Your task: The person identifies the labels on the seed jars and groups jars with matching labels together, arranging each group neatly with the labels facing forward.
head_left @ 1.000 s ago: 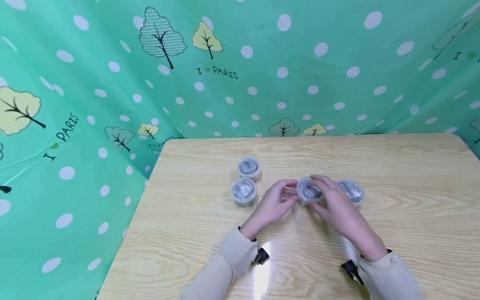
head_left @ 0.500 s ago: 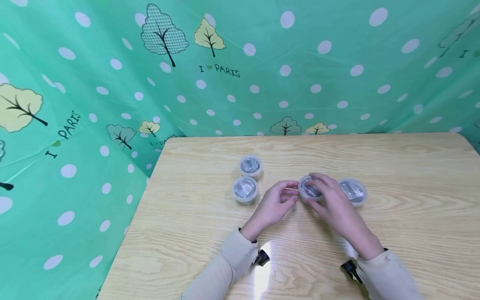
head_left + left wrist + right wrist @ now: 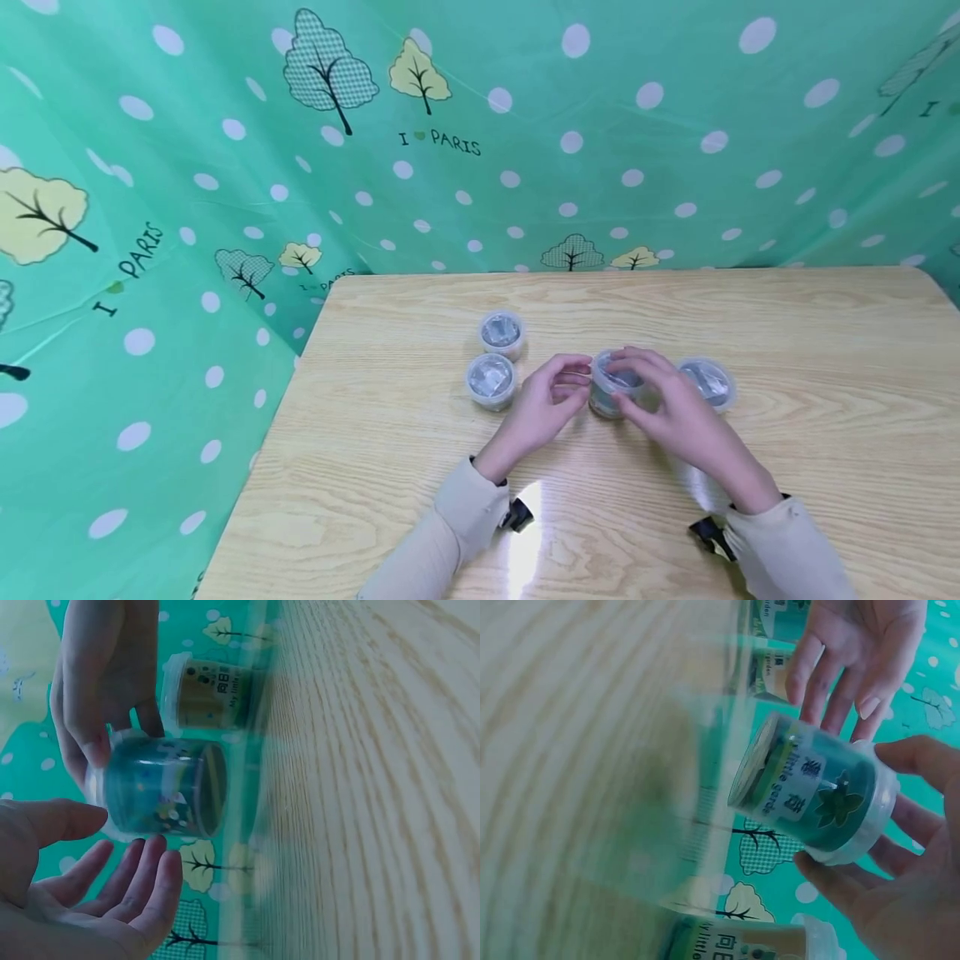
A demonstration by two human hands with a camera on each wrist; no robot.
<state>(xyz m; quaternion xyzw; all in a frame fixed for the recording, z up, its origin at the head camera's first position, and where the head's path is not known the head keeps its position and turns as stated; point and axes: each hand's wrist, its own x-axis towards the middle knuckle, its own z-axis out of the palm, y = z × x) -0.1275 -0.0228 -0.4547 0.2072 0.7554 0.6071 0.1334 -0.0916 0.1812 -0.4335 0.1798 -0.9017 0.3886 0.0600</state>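
Near edge: beige sleeves, wrist straps, light wood-grain counter [image 3: 787, 350].

Right hand [image 3: 675, 417]: grip closed on the small clear plastic cup with green label and foil lid [image 3: 611, 390], thumb and fingertips pinching it at the lid rim. The right wrist view shows the same cup [image 3: 817, 791] clear of the counter, base toward the wood. Holding by the rim probably leaves the body free.

Left hand [image 3: 543, 408]: grip wide, fingers relaxed, holding nothing, just beside the cup's left side; likely placed to steady or receive it.

Right of the held cup: a similar foil-lidded cup [image 3: 708, 383], standing.

Left, apart: two foil-lidded cups [image 3: 491, 382], one behind the other.

Far: green polka-dot tree-print cloth [image 3: 525, 125].
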